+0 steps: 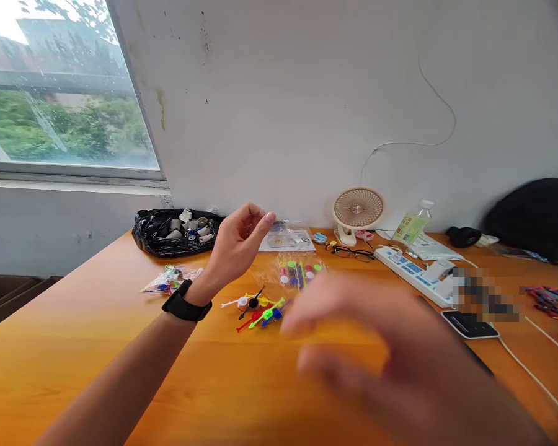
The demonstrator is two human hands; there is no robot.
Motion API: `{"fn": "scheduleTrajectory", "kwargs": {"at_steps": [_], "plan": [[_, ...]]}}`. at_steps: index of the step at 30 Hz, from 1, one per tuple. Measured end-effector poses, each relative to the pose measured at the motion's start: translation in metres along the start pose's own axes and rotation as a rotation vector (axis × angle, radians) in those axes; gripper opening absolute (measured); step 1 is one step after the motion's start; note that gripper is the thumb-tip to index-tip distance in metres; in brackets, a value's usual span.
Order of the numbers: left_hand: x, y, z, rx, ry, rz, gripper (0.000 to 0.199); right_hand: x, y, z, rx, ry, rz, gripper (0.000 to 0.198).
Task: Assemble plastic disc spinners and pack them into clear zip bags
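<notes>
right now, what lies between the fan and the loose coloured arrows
In the head view, a clear bag of coloured pieces lies between the fan and the arrows; glasses sit near the fan.

Window (pixel 65 118) at left; greenery (pixel 69 127) outside. Black plastic bag (pixel 145 230) sits open on the table (pixel 41 365), grey and white scraps (pixel 175 225) inside. Beige fan (pixel 358 209) stands near the wall (pixel 279 111); dark-framed glasses (pixel 345 251) lie just before it. White-capped bottle (pixel 410 229) is behind a white power strip (pixel 402 267). Thin white cable (pixel 447 108) runs along the wall.
</notes>
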State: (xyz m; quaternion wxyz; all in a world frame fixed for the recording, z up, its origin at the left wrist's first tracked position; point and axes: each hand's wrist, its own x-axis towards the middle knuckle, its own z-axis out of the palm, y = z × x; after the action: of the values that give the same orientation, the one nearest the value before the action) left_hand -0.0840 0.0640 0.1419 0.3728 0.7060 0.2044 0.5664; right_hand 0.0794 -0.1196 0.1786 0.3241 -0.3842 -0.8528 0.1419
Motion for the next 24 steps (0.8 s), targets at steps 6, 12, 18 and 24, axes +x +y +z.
{"fn": "scheduleTrajectory", "kwargs": {"at_steps": [6, 12, 18, 24], "plan": [[0.008, -0.013, 0.004, 0.040, 0.153, 0.061, 0.037, 0.064, 0.085, -0.046, 0.202, 0.193, 0.228, 0.058], [0.012, -0.060, -0.020, 0.142, 0.273, 0.034, 0.041, 0.075, 0.156, -0.014, 0.534, 0.111, 0.390, 0.041], [0.007, -0.104, -0.032, -0.077, 0.282, -0.158, 0.060, 0.079, 0.185, -0.010, 0.594, 0.388, 0.470, 0.044], [0.013, -0.108, -0.065, -0.483, -0.243, -0.521, 0.081, 0.079, 0.172, -0.013, 0.535, 0.191, 0.335, 0.030]]}}
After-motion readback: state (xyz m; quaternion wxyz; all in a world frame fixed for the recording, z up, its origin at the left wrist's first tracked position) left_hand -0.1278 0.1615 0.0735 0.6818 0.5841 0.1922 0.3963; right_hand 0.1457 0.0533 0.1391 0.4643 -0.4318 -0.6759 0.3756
